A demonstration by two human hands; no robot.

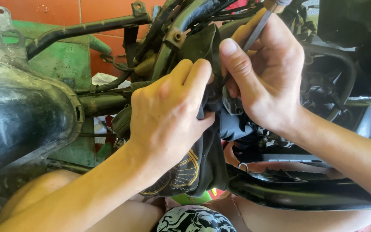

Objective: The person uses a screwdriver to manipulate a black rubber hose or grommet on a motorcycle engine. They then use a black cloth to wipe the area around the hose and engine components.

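My left hand grips a black cloth with a yellow wheel print and presses it against a dark engine part in the middle of a stripped motorbike frame. My right hand holds a screwdriver with a grey metal shaft and a yellow handle. Its tip points down into the gap behind the cloth, hidden by my fingers. Both hands touch each other at the fingertips.
A black frame tube runs across the upper left. A dusty black plastic housing fills the left side, with a green metal panel behind it. Another black tube crosses low on the right, above my knees. Cables hang at the top.
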